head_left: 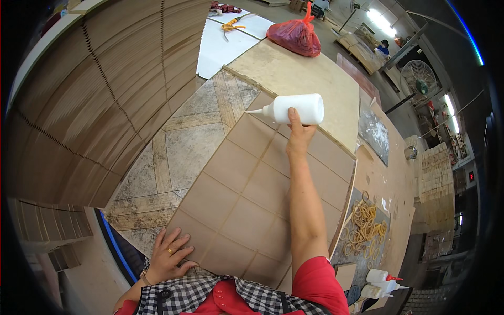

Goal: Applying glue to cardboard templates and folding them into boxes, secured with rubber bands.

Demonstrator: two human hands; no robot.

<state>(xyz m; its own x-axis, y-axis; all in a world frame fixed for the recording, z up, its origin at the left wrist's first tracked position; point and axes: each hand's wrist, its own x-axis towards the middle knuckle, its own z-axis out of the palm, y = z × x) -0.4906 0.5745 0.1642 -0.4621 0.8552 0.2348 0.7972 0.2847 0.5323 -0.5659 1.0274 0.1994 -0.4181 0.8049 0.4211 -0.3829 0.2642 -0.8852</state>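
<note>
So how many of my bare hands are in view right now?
2: your left hand, on the brown board marked into squares, and your right hand, partly hidden behind the white plastic squeeze bottle it holds.

We wear a black-and-white checked fabric apron (pixel 184 296), a red short-sleeved shirt (pixel 317 283) under it and, near its left side, a gold-coloured finger ring (pixel 169 250).
</note>
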